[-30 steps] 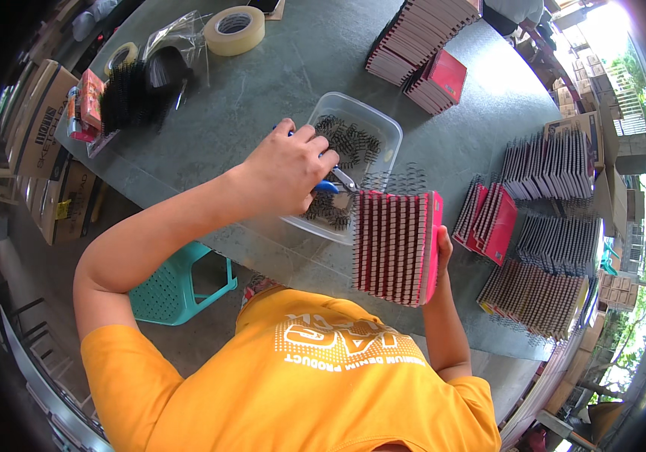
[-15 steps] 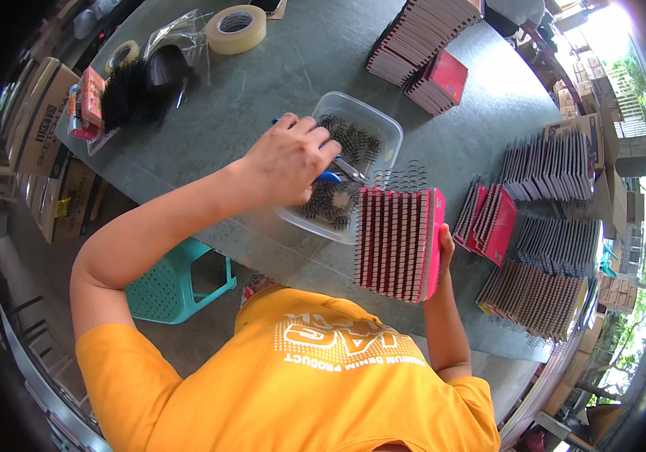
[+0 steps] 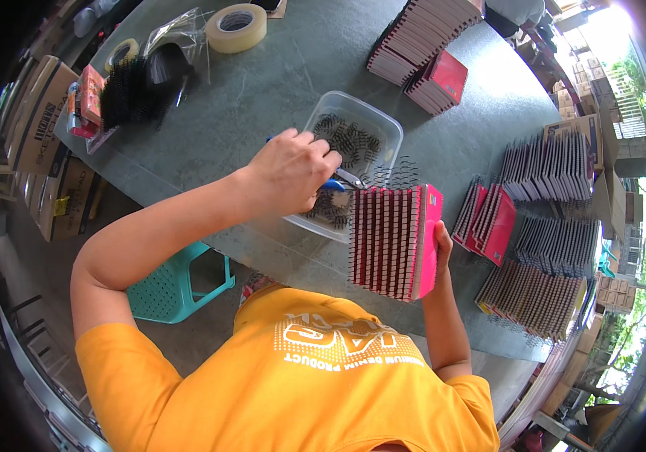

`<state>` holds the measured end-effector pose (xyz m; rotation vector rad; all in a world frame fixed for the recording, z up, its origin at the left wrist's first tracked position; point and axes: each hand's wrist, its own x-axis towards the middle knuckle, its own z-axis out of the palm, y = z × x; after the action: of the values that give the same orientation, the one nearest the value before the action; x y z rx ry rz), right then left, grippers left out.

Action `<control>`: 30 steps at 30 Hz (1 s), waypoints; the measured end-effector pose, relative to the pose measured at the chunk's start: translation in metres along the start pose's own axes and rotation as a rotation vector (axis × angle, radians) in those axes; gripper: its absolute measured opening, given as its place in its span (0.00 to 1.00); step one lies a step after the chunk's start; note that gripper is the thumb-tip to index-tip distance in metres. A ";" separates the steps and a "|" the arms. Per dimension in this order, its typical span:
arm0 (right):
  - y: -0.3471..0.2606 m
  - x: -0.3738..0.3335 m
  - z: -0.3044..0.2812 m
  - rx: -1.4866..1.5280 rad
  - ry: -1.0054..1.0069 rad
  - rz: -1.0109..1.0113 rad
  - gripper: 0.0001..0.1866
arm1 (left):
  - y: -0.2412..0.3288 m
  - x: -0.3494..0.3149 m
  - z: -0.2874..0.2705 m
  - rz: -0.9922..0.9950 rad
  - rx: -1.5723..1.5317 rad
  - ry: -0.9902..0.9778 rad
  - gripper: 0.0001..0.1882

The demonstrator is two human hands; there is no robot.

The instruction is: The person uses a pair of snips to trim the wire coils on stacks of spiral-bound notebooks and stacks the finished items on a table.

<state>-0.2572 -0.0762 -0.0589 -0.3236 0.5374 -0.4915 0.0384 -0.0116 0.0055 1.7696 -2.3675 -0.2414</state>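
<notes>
Grey-green tabletop surrounds a clear tub; over it the left hand grips blue-handled pliers, while the right hand clasps pink-covered notebooks at its near-right corner. Left of it: teal stool, cartons.

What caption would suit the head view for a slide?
The left hand holds blue-handled pliers near the coil ends of pink notebooks in the right hand.

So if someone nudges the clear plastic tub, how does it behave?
The clear plastic tub looks thin-walled and see-through, so probably light and a bit flexible. Its broad, shallow-looking shape suggests sliding rather than tipping. The dark coil pieces appear to lie loose inside, so they'd likely shift under a hard shove.
</notes>
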 end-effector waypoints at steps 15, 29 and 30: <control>0.000 0.001 -0.005 0.007 -0.025 0.014 0.31 | 0.005 0.002 -0.005 0.072 0.122 0.178 0.23; -0.003 0.001 -0.001 0.037 -0.042 0.062 0.31 | 0.004 0.003 -0.006 0.076 0.092 0.214 0.22; -0.003 0.002 -0.002 0.030 -0.046 0.060 0.31 | 0.005 0.003 -0.007 0.084 0.104 0.220 0.23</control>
<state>-0.2584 -0.0802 -0.0602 -0.2889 0.4937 -0.4331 0.0342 -0.0135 0.0139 1.6399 -2.3258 0.0856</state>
